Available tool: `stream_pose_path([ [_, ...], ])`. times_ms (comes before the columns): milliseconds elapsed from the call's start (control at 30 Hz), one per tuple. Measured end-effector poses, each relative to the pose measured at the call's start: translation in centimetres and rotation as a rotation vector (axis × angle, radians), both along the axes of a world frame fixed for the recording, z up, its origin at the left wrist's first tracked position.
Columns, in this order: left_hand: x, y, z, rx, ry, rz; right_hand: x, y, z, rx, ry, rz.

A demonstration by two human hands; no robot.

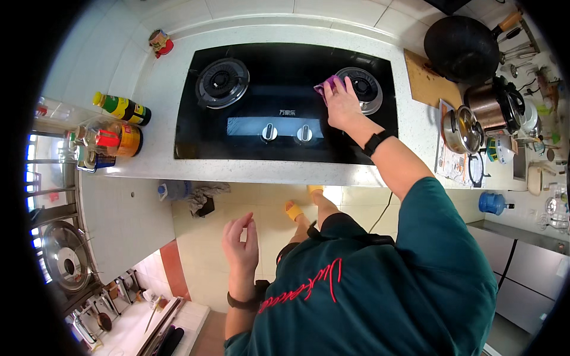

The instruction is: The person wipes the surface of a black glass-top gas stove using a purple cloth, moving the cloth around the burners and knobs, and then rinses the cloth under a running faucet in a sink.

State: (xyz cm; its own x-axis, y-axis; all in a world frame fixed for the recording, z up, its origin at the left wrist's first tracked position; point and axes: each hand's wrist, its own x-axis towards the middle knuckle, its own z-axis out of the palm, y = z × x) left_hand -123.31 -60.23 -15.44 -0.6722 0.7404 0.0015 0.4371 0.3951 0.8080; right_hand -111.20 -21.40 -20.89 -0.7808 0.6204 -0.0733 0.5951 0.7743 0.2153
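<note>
My right hand [341,103] presses a purple cloth [321,87] against the black glass top of a gas hob [276,66], just left of the right burner [361,89]. Part of the cloth is hidden under my fingers. My left hand [241,242] hangs in front of the counter near my body, its fingers curled with a gap between them and the thumb, holding nothing. The left burner [222,82] stands at the far left of the hob. Two silver knobs, a left one [269,132] and a right one [305,133], sit near the hob's front.
Sauce and oil bottles [122,109] are at the counter's left end. A black wok [462,50], a wooden board [429,80], a lidded steel pot [463,129] and a pressure cooker [494,104] crowd the right. A grey rag [205,198] lies on the floor.
</note>
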Motion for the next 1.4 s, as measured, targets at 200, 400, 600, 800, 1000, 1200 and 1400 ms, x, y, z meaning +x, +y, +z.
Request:
stream_pose_path([
  [200,-0.1,-1.5,-0.6,0.034,-0.026,0.054,6.3,-4.7,0.7,-0.023,-0.199,0.007],
  [400,0.5,-0.9,-0.4,0.005,-0.013,0.037,6.9,-3.7,-2.2,0.053,0.01,-0.048],
  [600,0.6,0.2,-0.2,0.022,0.01,-0.039,2.1,-0.4,-3.7,0.106,0.23,-0.02],
  [800,0.7,0.6,-0.3,0.016,0.004,-0.042,8.2,-2.0,-3.3,0.091,0.426,0.102],
  [1000,1.0,1.8,-0.3,0.013,0.003,-0.066,15.1,1.6,-3.3,-0.124,0.563,-0.273],
  [1200,1.1,3.0,0.2,0.002,0.003,-0.055,18.8,9.4,-1.0,-0.327,0.85,-0.657],
  [1400,1.9,5.0,0.6,-0.005,0.0,-0.012,15.1,18.6,0.7,-0.367,0.83,-0.533],
])
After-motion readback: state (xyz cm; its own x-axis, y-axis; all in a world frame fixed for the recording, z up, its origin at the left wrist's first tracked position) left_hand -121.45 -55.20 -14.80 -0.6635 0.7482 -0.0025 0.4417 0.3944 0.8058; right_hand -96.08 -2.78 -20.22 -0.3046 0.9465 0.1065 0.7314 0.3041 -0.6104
